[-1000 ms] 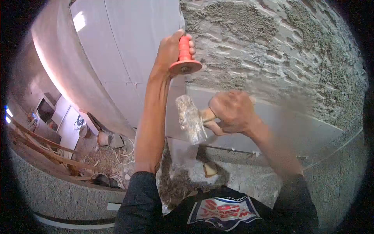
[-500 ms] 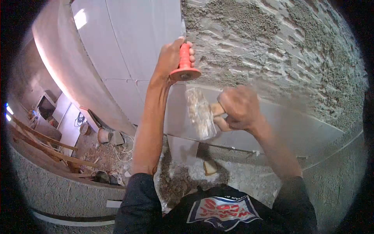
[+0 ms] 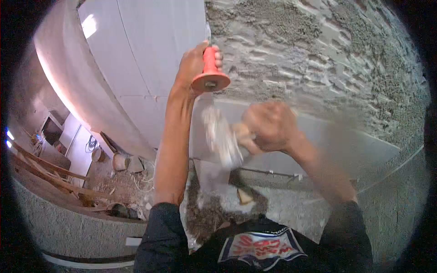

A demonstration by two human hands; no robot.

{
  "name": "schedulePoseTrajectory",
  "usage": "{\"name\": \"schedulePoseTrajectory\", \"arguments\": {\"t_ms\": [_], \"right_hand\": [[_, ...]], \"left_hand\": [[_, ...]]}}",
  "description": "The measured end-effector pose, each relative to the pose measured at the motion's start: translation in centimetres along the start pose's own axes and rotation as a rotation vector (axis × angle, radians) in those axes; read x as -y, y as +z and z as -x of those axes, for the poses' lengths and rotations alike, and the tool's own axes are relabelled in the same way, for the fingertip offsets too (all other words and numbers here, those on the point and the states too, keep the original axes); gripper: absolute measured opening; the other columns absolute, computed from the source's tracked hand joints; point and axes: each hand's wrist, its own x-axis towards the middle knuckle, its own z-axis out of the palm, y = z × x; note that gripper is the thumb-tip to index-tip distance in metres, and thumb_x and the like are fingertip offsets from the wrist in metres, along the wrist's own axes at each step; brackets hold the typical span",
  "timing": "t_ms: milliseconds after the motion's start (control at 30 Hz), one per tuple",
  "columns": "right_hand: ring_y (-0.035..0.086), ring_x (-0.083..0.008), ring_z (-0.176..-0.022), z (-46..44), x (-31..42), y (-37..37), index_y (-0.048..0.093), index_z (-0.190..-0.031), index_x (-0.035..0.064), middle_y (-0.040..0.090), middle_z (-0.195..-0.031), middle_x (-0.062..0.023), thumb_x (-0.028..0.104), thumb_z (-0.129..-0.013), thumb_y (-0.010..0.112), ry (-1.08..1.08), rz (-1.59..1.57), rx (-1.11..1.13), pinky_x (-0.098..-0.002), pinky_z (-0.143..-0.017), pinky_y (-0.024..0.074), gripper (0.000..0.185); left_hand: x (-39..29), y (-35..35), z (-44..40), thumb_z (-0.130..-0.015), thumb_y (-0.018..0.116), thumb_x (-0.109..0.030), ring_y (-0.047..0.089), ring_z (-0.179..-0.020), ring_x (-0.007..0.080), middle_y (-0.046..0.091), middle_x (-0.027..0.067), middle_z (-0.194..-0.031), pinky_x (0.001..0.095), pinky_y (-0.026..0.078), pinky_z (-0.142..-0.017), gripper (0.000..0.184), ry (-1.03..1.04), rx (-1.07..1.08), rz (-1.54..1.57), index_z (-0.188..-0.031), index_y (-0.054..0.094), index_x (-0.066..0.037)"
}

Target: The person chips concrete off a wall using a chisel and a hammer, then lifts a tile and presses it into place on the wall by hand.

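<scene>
My left hand [image 3: 193, 66] is closed around the orange grip of a chisel [image 3: 210, 59], which has a round hand guard at its lower end. The chisel's blade points up along the seam between smooth light panels [image 3: 159, 50] and the rough mortared wall [image 3: 282, 54]. My right hand [image 3: 271, 125] is wrapped around the short wooden handle of a hammer [image 3: 221, 136]. The hammer's pale, crusted head is smeared by motion and sits below the chisel's guard, apart from it.
A row of light panels [image 3: 341, 136] runs along the lower wall. On the floor lies a yellowish block [image 3: 245, 196] beside dark rubble [image 3: 205, 209]. To the left are a bucket [image 3: 120, 162], wooden planks [image 3: 54, 173] and a coiled cable [image 3: 91, 144].
The hammer and my right hand have shifted slightly left in view, and the hammer head is more blurred. My left hand and the chisel appear slightly further left and up.
</scene>
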Motion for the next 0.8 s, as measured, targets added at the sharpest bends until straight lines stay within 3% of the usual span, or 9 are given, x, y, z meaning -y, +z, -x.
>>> {"name": "schedulePoseTrajectory", "arguments": {"t_ms": [100, 200, 333, 500, 600, 667, 733, 800], "right_hand": [[0.059, -0.0319, -0.055, 0.5, -1.0, 1.1, 0.050, -0.077, 0.0107, 0.053, -0.066, -0.0092, 0.035, -0.067, 0.081, -0.182, 0.085, 0.026, -0.0440, -0.050, 0.0463, 0.040], [0.060, -0.0296, -0.054, -0.3, 0.0, 0.2, 0.054, -0.076, 0.0122, 0.055, -0.063, -0.0076, 0.048, -0.078, 0.079, 0.162, 0.040, 0.041, -0.0449, -0.048, 0.0472, 0.043], [0.060, -0.0287, -0.055, 1.8, 1.6, -1.1, 0.055, -0.076, 0.0116, 0.055, -0.063, -0.0070, 0.048, -0.078, 0.080, 0.054, 0.010, 0.101, -0.0438, -0.049, 0.0469, 0.044], [0.061, -0.0283, -0.057, 2.2, 2.6, -2.1, 0.055, -0.075, 0.0115, 0.058, -0.069, -0.0073, 0.049, -0.078, 0.079, 0.020, 0.018, 0.123, -0.0407, -0.052, 0.0474, 0.044], [0.061, -0.0282, -0.057, 2.2, 3.2, -1.9, 0.055, -0.076, 0.0118, 0.058, -0.071, -0.0072, 0.044, -0.079, 0.075, -0.204, -0.060, -0.025, -0.0410, -0.051, 0.0465, 0.038], [0.060, -0.0266, -0.057, 3.4, 1.0, 0.3, 0.056, -0.076, 0.0126, 0.057, -0.071, -0.0059, 0.040, -0.077, 0.073, -0.366, 0.012, -0.006, -0.0407, -0.051, 0.0467, 0.032], [0.060, -0.0249, -0.057, 3.1, 0.3, 0.8, 0.057, -0.076, 0.0136, 0.056, -0.070, -0.0046, 0.038, -0.075, 0.071, -0.227, 0.065, 0.064, -0.0399, -0.051, 0.0471, 0.028], [0.060, -0.0233, -0.057, 1.2, 0.0, 0.2, 0.057, -0.076, 0.0149, 0.055, -0.069, -0.0032, 0.037, -0.072, 0.069, 0.168, 0.111, 0.174, -0.0387, -0.051, 0.0479, 0.025]], "left_hand": [[0.4, -0.2, -0.4, -0.105, 0.049, -0.029, 0.058, -0.061, 0.0147, 0.060, 0.0061, -0.079, 0.0319, 0.054, -0.056, 0.029, -0.015, -0.019, 0.033, -0.100, 0.056, -0.002], [1.5, -0.4, 0.0, -0.105, 0.049, -0.030, 0.058, -0.060, 0.0148, 0.060, 0.0061, -0.078, 0.0314, 0.054, -0.054, 0.029, 0.021, -0.023, -0.052, -0.098, 0.057, -0.003], [2.7, -0.3, 1.8, -0.105, 0.050, -0.031, 0.059, -0.059, 0.0150, 0.061, 0.0060, -0.076, 0.0319, 0.054, -0.051, 0.030, 0.021, -0.060, -0.171, -0.096, 0.058, -0.003], [2.7, 0.3, 1.7, -0.105, 0.050, -0.030, 0.060, -0.060, 0.0154, 0.061, 0.0064, -0.077, 0.0325, 0.055, -0.051, 0.028, -0.015, -0.081, 0.004, -0.100, 0.057, -0.003], [2.7, 0.1, 1.2, -0.105, 0.050, -0.028, 0.059, -0.061, 0.0156, 0.060, 0.0067, -0.078, 0.0323, 0.054, -0.051, 0.027, -0.033, -0.076, 0.052, -0.101, 0.056, -0.003], [2.5, 0.1, 0.8, -0.105, 0.050, -0.028, 0.059, -0.062, 0.0155, 0.060, 0.0069, -0.078, 0.0316, 0.054, -0.052, 0.026, -0.017, -0.065, 0.053, -0.102, 0.055, -0.003], [2.8, 0.7, 1.2, -0.105, 0.050, -0.028, 0.059, -0.062, 0.0153, 0.060, 0.0072, -0.077, 0.0307, 0.053, -0.053, 0.026, -0.001, -0.056, 0.061, -0.102, 0.055, -0.003], [2.6, 1.0, 1.8, -0.107, 0.047, -0.028, 0.057, -0.062, 0.0124, 0.058, 0.0040, -0.079, 0.0277, 0.053, -0.055, 0.025, 0.003, -0.084, 0.011, -0.102, 0.055, -0.005]]}}
